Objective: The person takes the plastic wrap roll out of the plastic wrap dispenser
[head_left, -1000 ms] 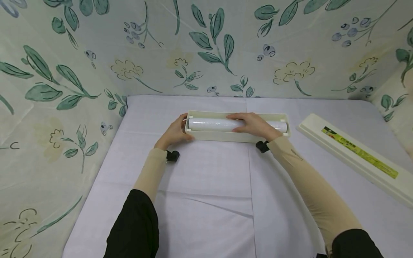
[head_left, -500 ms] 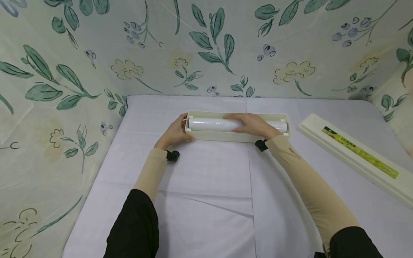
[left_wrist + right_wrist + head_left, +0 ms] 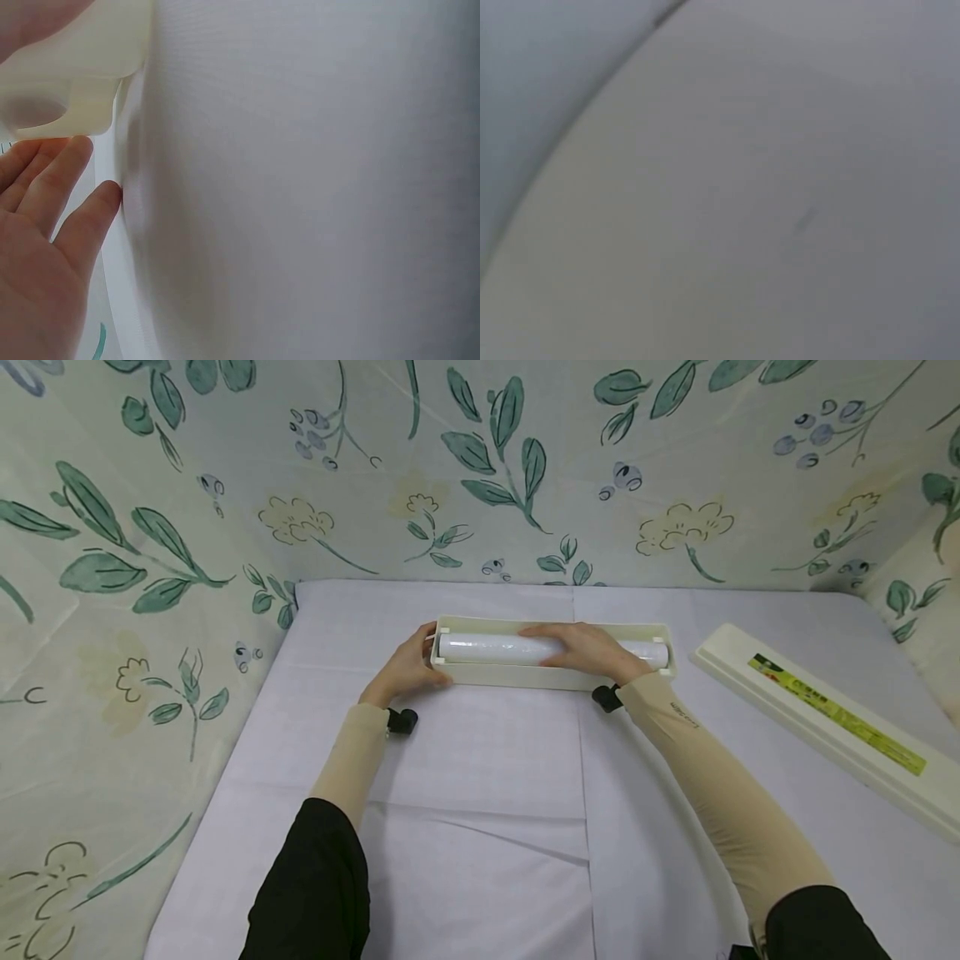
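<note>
A shiny white roll of cling film (image 3: 480, 649) lies lengthwise inside a long cream plastic box (image 3: 517, 676), open at the top, near the back of the table. My left hand (image 3: 405, 670) grips the box's left end, its thumb at the front corner and its fingers round the end. In the left wrist view, the fingers of that hand (image 3: 45, 217) reach the box's end wall (image 3: 90, 112), which has a rounded opening. Over the middle of the roll, my right hand (image 3: 592, 653) holds it between thumb and fingers. The right wrist view shows only a blurred pale surface.
To the right, a long cream lid (image 3: 810, 727) with a yellow-green label (image 3: 836, 714) lies slantwise on the white tablecloth (image 3: 480, 793). Leaf-patterned cloth (image 3: 450, 468) hangs behind the table and on its left.
My right hand has shifted very slightly left along the roll since one second ago. The left hand, box and lid stay where they were.
</note>
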Motion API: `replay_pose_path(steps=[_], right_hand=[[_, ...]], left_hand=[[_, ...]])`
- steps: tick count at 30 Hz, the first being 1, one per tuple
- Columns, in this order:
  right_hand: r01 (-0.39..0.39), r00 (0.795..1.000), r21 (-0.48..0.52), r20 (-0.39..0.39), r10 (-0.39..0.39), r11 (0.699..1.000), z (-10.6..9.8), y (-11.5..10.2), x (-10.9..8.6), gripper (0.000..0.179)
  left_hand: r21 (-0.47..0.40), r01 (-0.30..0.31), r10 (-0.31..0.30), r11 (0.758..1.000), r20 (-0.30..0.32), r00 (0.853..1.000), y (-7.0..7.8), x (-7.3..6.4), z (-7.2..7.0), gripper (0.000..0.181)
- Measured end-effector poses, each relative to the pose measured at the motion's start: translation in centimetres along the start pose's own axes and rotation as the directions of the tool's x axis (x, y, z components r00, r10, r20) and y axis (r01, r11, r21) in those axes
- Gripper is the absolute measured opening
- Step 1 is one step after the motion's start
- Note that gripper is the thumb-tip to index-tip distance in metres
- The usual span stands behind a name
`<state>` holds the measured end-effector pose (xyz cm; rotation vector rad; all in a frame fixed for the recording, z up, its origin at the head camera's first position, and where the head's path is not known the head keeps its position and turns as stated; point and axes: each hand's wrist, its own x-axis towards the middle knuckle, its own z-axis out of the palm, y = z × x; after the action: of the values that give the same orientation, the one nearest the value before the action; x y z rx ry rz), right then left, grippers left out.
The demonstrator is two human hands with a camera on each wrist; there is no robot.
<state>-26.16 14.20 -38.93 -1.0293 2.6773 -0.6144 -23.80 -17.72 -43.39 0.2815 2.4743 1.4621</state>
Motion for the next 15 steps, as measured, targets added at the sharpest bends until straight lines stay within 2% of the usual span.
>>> replay_pose_path(steps=[15], right_hand=[[-0.001, 0.999, 0.023, -0.041, 0.002, 1.0, -0.12, -0.19, -0.2, 0.058]], left_hand=[[-0.004, -0.009, 0.009, 1.0, 0.001, 1.0, 0.1, -0.12, -0.04, 0.104]])
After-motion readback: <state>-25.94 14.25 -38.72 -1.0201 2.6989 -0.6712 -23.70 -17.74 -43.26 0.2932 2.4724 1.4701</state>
